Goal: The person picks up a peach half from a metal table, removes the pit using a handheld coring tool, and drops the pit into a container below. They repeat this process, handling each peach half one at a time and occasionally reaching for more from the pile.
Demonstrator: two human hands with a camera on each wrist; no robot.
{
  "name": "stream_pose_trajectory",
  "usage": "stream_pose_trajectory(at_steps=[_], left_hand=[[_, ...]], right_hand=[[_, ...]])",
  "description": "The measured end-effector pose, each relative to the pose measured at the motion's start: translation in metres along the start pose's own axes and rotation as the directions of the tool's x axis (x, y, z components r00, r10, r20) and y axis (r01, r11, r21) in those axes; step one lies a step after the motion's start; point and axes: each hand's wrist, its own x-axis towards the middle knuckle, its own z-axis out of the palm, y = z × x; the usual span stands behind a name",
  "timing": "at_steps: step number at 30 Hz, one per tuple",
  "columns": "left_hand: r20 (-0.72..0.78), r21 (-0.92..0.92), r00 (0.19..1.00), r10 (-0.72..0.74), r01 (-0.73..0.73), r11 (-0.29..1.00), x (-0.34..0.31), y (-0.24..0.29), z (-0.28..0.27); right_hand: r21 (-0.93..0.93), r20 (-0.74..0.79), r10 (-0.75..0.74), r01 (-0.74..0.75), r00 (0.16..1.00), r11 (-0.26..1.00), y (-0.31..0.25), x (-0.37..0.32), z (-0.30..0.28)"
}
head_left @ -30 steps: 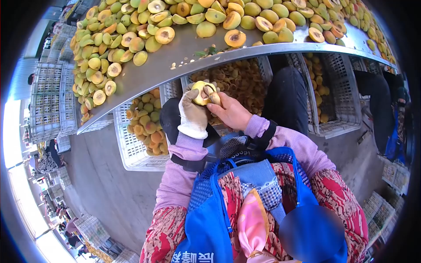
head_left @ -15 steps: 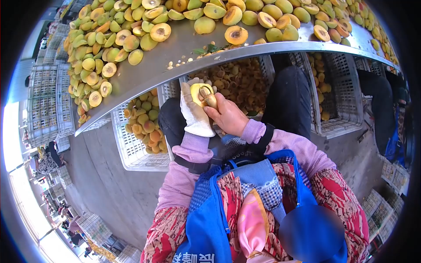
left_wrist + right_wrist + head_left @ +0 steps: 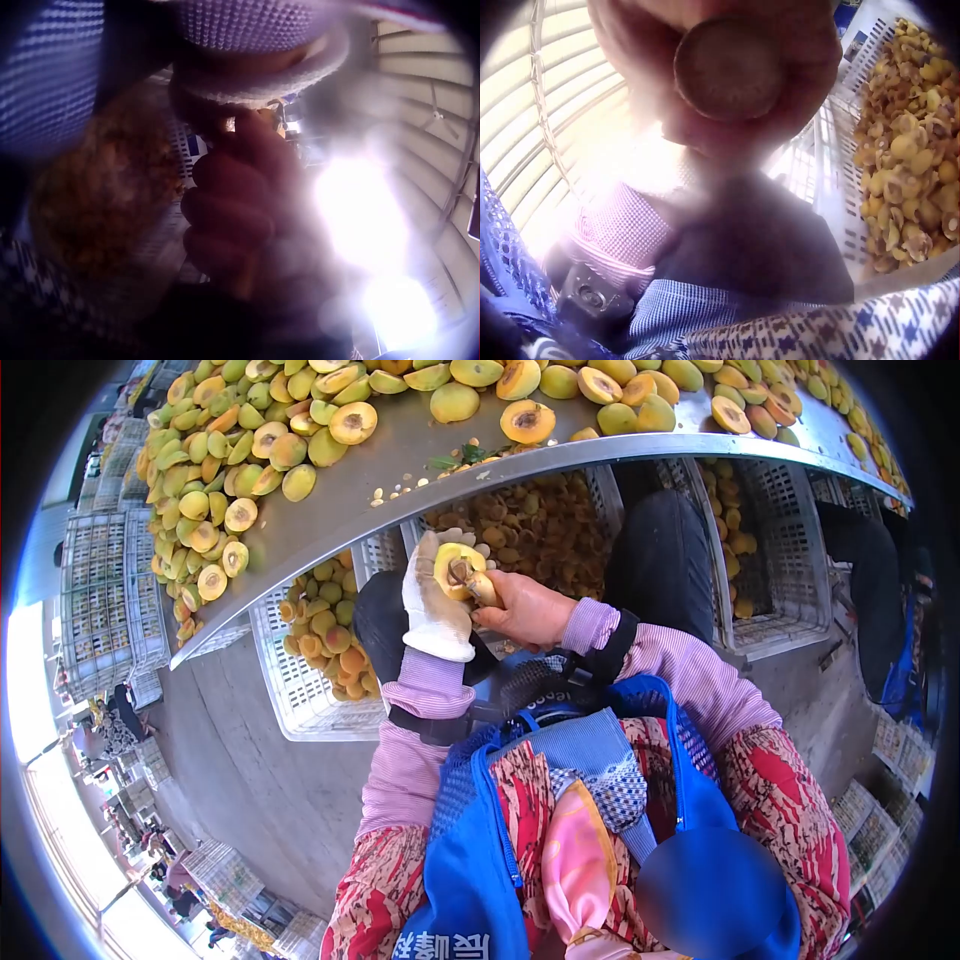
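The left hand (image 3: 435, 605), in a white knitted glove, held a halved yellow stone fruit (image 3: 455, 565) just under the front edge of the grey metal surface (image 3: 330, 510). Its gloved fingers (image 3: 428, 565) were curled up behind the fruit and clamped on it, with the cut face and the dark stone turned towards the person.

The bare right hand (image 3: 525, 612) met it from the right. Its fingers (image 3: 497, 588) were drawn close together and pinched at the lower right edge of the fruit, touching it. The right wrist view showed those fingers wrapped round a brown round-ended object (image 3: 727, 67); what it was could not be told. In the left wrist view the picture was blurred, showing only curled bare fingers (image 3: 229, 202) below the glove's cuff.

A heap of yellow-green whole and halved fruit (image 3: 250, 450) lay on the surface above the hands. Below the surface stood a white plastic lattice crate of loose fruit pieces (image 3: 605, 510), directly beyond the hands, and to its left a second white lattice crate holding yellow and orange fruit (image 3: 300, 700).
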Motion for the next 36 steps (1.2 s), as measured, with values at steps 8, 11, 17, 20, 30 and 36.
stream_pose_trajectory(at_steps=[8, 11, 17, 20, 30, 36], left_hand=[[0.112, 0.172, 0.993, 0.033, -0.052, 0.984, 0.003, -0.002, -0.005], [0.101, 0.177, 0.995, -0.024, 0.006, 0.984, 0.003, -0.003, -0.007], [0.109, 0.159, 0.994, -0.019, 0.002, 0.987, -0.002, -0.002, -0.012], [0.229, 0.146, 0.973, 0.031, -0.066, 0.987, -0.002, -0.003, -0.015], [0.028, 0.036, 1.000, 0.004, -0.005, 0.999, -0.005, -0.007, -0.015], [0.130, 0.172, 0.959, 0.253, -0.273, 0.947, -0.001, -0.006, -0.013]], right_hand=[[0.004, 0.162, 0.073, -0.075, 0.984, 0.997, 0.004, -0.004, -0.012], [-0.121, 0.121, 0.057, -0.042, 0.991, 0.992, 0.007, -0.004, -0.008], [0.064, 0.295, 0.105, -0.129, 0.950, 0.990, 0.011, -0.006, -0.013], [0.171, 0.374, 0.122, -0.198, 0.919, 0.965, 0.007, -0.008, -0.016], [0.129, 0.320, 0.177, -0.228, 0.931, 0.965, -0.006, -0.013, -0.006], [0.482, 0.477, 0.155, -0.405, 0.865, 0.777, 0.003, -0.003, 0.005]])
